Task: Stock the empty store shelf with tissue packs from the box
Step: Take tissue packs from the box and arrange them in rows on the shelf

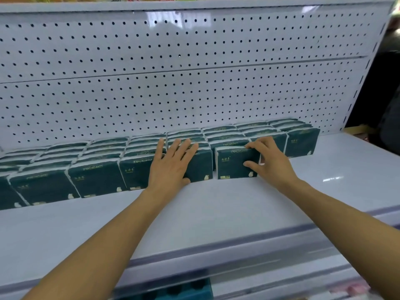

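Note:
Several dark green tissue packs (97,178) stand upright in rows along the back of the white shelf (205,213), against the pegboard. My left hand (171,163) lies flat with fingers spread on the front of a pack in the front row. My right hand (267,158) grips the frontmost tissue pack (234,164) right of centre, fingers over its top edge and thumb on its front face. The box is not in view.
A white pegboard back panel (184,83) rises behind the packs. The front half of the shelf is bare up to its pale front lip (216,254). A lower shelf with a teal item (184,291) shows beneath. A dark area lies beyond the shelf's right end.

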`<state>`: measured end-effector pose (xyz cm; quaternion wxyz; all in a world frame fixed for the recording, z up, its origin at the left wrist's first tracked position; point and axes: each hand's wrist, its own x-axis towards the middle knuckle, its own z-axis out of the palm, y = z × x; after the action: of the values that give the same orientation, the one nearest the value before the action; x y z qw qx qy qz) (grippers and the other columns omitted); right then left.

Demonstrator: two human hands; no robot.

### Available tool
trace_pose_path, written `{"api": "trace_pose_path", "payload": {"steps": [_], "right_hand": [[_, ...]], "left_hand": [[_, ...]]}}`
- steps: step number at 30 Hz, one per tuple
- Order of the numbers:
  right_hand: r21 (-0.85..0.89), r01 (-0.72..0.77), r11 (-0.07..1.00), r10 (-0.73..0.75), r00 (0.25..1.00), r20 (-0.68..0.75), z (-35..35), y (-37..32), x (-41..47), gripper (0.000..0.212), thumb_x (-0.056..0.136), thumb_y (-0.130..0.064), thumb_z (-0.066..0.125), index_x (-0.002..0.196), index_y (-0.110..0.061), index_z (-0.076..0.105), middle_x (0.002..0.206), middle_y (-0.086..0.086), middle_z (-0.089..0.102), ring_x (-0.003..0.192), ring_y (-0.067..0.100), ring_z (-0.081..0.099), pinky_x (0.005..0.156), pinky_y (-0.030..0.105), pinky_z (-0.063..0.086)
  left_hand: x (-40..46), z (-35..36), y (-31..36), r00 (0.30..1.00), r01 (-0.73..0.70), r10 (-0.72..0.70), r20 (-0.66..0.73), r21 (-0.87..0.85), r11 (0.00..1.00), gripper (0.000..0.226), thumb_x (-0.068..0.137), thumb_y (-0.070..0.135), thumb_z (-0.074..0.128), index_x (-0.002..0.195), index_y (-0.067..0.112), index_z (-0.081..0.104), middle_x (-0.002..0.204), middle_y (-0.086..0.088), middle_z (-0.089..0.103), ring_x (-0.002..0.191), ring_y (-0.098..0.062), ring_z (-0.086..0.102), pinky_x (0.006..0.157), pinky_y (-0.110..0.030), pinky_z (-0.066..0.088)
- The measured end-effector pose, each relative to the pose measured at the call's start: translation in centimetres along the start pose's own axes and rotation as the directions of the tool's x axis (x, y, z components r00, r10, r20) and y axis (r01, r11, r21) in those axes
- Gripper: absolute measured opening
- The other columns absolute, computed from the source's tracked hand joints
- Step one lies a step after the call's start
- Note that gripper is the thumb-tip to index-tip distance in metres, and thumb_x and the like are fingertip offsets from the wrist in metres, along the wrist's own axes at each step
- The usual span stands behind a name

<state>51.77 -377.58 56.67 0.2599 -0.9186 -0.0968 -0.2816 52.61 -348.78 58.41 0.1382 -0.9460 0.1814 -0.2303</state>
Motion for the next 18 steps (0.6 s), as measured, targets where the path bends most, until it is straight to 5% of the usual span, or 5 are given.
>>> {"api": "trace_pose_path", "payload": {"steps": [5,11,14,18], "right_hand": [[-0.150,0.029,0.988,-0.030,0.999,-0.009,0.4,-0.9,0.9,0.044,0.085,-0.033,0.073,0.125,-0.025,0.057,0.134,-0.003,0.040,0.088,0.018,0.055,0.070,0.033,0.052],[-0.217,0.033,0.976,-0.035,0.999,-0.004,0.9,-1.6,1.5,0.043,0.086,-0.033,0.072,0.126,-0.023,0.058,0.134,0.000,0.042,0.075,0.016,0.052,0.064,0.028,0.046],[-0.306,0.036,0.951,-0.045,0.999,-0.020,1.0,-1.7,1.5,0.045,0.083,-0.035,0.074,0.124,-0.022,0.060,0.131,0.004,0.048,0.091,0.023,0.057,0.067,0.031,0.046],[-0.415,0.035,0.909,-0.040,0.999,-0.004,1.0,-2.3,1.5,0.049,0.084,-0.038,0.070,0.128,-0.021,0.056,0.139,0.009,0.044,0.125,0.031,0.044,0.092,0.045,0.041]], "left_hand": [[0.3,0.7,0.1,1.000,0.005,-0.005,-0.002,-0.032,0.999,0.092,0.094,0.050,0.056,0.155,0.029,-0.010,0.165,0.005,0.001,0.152,-0.018,0.001,0.119,-0.048,-0.009],[0.7,1.0,0.0,1.000,-0.001,0.001,-0.008,-0.044,0.999,0.091,0.094,0.048,0.057,0.156,0.028,-0.007,0.165,0.006,0.002,0.152,-0.017,0.004,0.120,-0.048,-0.008],[0.7,1.0,0.0,1.000,-0.007,0.006,-0.011,-0.049,0.999,0.091,0.093,0.049,0.056,0.156,0.028,-0.007,0.165,0.005,0.003,0.152,-0.018,0.004,0.119,-0.049,-0.009],[0.5,0.2,0.2,1.000,0.025,-0.024,0.009,-0.108,0.994,0.097,0.091,0.055,0.056,0.155,0.028,-0.011,0.165,0.003,0.002,0.152,-0.018,0.000,0.119,-0.053,-0.010]]}}
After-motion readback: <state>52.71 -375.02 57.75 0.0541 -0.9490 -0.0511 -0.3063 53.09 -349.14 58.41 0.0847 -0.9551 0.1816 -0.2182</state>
